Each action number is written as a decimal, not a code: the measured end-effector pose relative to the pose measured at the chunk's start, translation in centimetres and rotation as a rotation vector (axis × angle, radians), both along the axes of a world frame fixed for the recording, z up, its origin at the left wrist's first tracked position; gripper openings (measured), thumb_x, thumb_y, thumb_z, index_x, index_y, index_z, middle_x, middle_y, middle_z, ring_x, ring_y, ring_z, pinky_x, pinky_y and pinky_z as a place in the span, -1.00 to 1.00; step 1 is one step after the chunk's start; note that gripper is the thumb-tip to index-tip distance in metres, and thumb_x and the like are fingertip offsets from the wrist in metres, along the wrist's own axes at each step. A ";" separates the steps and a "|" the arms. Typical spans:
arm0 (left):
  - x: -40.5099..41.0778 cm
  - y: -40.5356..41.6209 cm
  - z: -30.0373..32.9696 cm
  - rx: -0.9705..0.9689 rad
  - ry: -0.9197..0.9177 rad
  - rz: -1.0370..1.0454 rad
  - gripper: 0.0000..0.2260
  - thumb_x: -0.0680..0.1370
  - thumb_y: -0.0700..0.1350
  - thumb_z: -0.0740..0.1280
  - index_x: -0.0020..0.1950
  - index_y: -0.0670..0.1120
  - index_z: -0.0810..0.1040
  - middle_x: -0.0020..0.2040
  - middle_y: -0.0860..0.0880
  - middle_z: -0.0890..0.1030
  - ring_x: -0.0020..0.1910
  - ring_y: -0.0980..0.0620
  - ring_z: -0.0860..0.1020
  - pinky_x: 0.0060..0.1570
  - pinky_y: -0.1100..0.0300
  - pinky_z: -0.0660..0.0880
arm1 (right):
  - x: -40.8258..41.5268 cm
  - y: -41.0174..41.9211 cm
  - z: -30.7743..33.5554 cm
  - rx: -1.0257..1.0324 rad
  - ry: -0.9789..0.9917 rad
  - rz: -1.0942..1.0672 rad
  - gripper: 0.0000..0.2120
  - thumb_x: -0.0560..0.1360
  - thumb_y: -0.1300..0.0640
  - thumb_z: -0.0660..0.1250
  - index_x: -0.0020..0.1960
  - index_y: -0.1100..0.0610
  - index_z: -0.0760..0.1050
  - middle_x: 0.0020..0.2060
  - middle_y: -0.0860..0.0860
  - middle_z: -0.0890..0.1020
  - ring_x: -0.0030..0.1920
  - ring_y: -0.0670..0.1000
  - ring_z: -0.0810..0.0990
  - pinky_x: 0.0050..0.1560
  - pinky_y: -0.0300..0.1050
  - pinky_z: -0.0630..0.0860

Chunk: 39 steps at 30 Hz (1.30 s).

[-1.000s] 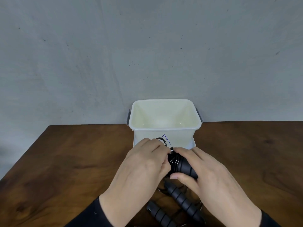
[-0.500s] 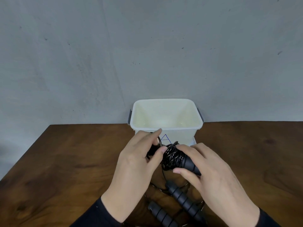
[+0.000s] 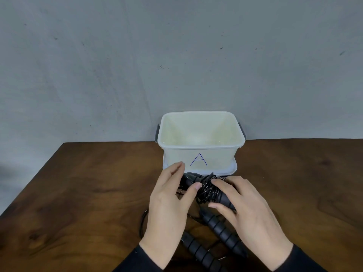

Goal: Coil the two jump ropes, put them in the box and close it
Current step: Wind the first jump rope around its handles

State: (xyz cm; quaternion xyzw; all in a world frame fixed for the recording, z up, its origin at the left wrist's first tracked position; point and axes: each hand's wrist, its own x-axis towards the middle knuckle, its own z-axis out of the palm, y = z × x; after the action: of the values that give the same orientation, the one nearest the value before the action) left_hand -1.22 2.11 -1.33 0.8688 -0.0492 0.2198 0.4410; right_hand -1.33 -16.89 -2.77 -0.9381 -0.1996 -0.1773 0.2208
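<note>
Right hand (image 3: 249,209) grips the wound jump rope bundle (image 3: 208,188) by its handle, fingers over the top, thumb curled under the near side. Left hand (image 3: 170,203) on the bundle's left end: thumb pressing the coiled cord, fingers straight and spread above it, not clearly wrapped around anything. Bundle sits low over the table (image 3: 88,193), contact not visible. Just beyond the grip: white box (image 3: 200,146), open top, blue "A" on the near wall, standing on its lid (image 3: 232,168). Nearer than the grip, under both wrists: second jump rope (image 3: 222,232), uncoiled, two ribbed black handles on the table, loose cord looping out left.
</note>
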 end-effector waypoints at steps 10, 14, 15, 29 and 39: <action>0.3 0.5 -0.3 0.166 0.103 0.072 -0.53 0.38 0.42 0.25 0.04 0.08 0.51 -0.14 0.16 0.59 -0.17 0.20 0.53 -0.14 0.28 0.49 | -0.2 -1.0 -0.5 0.025 0.023 0.008 -0.56 0.51 -0.11 0.38 0.35 -0.08 0.42 0.09 -0.03 0.58 0.00 0.04 0.58 -0.09 0.00 0.63; 0.3 0.2 -0.2 0.199 0.098 0.100 -0.59 0.42 0.37 0.26 -0.20 0.02 0.39 -0.22 0.13 0.44 -0.26 0.14 0.47 -0.28 0.34 0.40 | -0.4 -1.3 -0.4 0.044 0.022 -0.003 -0.55 0.50 -0.12 0.38 0.35 -0.08 0.43 0.07 -0.04 0.58 -0.02 0.03 0.59 -0.12 -0.03 0.64; 0.3 0.0 -0.3 0.175 0.069 0.106 -0.62 0.46 0.28 0.30 -0.25 -0.03 0.39 -0.19 0.14 0.43 -0.21 0.14 0.48 -0.22 0.36 0.39 | -0.3 -1.5 -0.4 0.053 0.023 -0.018 -0.55 0.49 -0.12 0.38 0.34 -0.07 0.44 0.06 -0.04 0.59 -0.02 0.03 0.59 -0.12 -0.04 0.64; -2.7 -4.7 2.5 -0.350 -0.016 -0.056 -0.66 0.62 0.08 0.06 -0.23 -0.04 0.46 -0.24 -0.03 0.53 -0.21 0.05 0.51 -0.18 0.37 0.40 | -1.1 -2.0 0.0 0.104 -0.036 0.058 -0.54 0.49 -0.09 0.41 0.35 -0.06 0.44 0.09 0.02 0.59 0.02 0.05 0.61 -0.06 -0.03 0.65; -0.9 -4.9 1.9 -0.396 0.259 -0.061 -0.65 0.65 -0.09 0.25 -0.29 0.06 0.66 -0.20 0.05 0.68 -0.12 0.22 0.61 -0.13 0.47 0.42 | -0.5 -4.1 -1.9 -0.014 -0.039 0.090 -0.53 0.50 -0.09 0.42 0.36 -0.05 0.43 0.09 0.06 0.59 -0.02 0.09 0.59 -0.11 0.00 0.64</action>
State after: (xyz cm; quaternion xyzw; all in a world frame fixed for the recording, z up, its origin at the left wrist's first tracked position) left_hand -2.08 -2.82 0.54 0.7845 0.0255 0.0982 0.6117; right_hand -1.86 -21.04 -4.63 -0.9260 -0.2472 -0.1840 0.2182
